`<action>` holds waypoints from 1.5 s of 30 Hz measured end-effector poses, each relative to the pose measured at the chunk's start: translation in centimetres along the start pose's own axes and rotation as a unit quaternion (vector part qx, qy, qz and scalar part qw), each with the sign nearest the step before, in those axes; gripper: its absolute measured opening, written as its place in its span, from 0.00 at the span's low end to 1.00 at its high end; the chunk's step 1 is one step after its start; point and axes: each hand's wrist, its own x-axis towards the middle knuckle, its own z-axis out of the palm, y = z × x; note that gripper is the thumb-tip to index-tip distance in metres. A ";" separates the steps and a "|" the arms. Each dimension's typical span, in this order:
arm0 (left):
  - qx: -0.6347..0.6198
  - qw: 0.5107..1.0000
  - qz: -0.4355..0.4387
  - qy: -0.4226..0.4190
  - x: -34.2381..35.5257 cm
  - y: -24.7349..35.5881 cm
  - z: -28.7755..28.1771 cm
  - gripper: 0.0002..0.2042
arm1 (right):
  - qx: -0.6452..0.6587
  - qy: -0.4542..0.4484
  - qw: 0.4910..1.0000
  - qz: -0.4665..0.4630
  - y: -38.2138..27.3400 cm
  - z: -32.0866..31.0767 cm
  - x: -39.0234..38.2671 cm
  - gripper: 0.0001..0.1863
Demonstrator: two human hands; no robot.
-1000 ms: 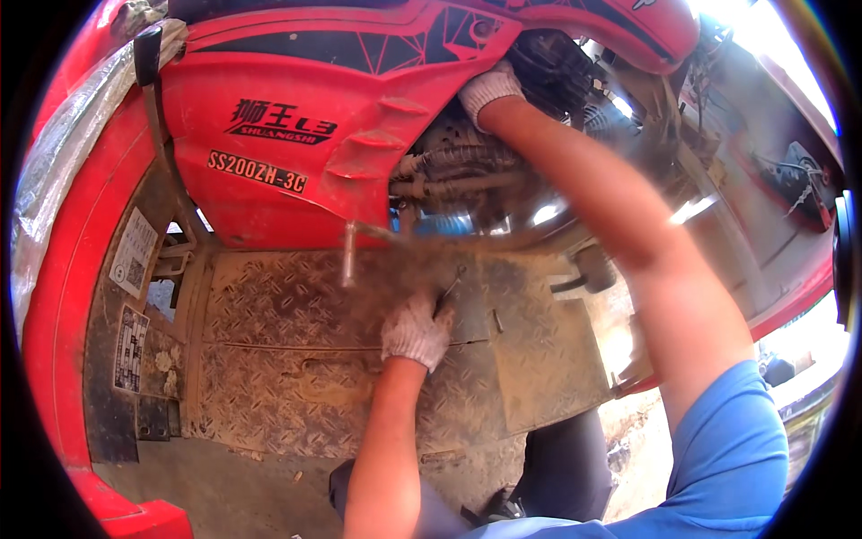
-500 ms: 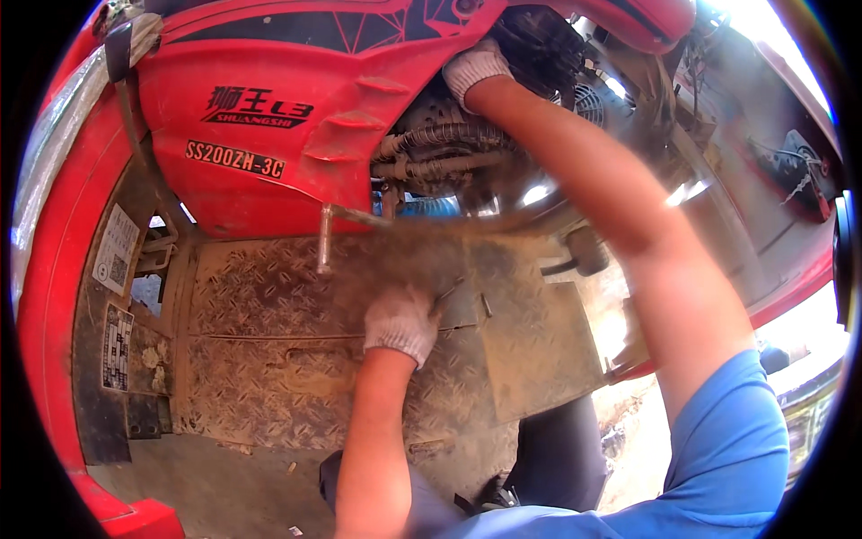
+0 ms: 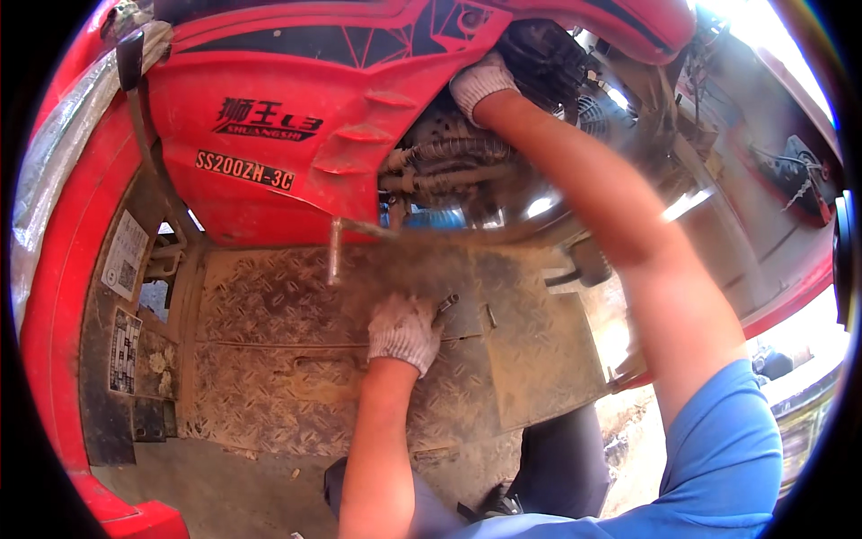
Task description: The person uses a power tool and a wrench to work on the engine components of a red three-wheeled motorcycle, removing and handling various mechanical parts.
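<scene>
In a white knit glove, my left hand is closed low over the dusty metal floor plate. A short metal tool with a round end sticks out on the right side of its fingers; the rest of it is hidden in the glove. My right hand, gloved too, reaches past the edge of the red body panel into the opening beside the dark engine parts. That panel and the machinery hide its fingers.
A metal pedal lever stands up from the plate by the panel's lower edge. A black pedal is at the right. A small metal pin lies on the plate. At the far right, a shoe-like dark object with laces rests on a ledge.
The whole view has shifted slightly, moving the vehicle right and down in the picture. My left hand stays at the plate, and the tool's end shows more sharply. My right hand remains in the opening.
</scene>
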 end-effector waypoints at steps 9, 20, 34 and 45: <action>-0.016 1.000 0.007 0.020 0.2 -0.5 0.6 0.18 | 0.002 0.057 0.998 0.019 0.3 1.0 0.3 0.17; -0.028 0.999 0.006 0.044 0.3 -0.7 1.0 0.16 | -0.036 0.018 0.999 -0.002 0.5 0.8 0.2 0.18; -0.043 0.998 -0.003 0.055 0.5 -1.3 1.5 0.18 | 0.028 0.048 0.997 -0.062 1.8 -0.3 -1.0 0.13; -0.152 0.915 0.151 0.341 0.2 4.7 -9.1 0.12 | 0.201 0.386 0.855 0.283 19.9 -2.2 -13.9 0.17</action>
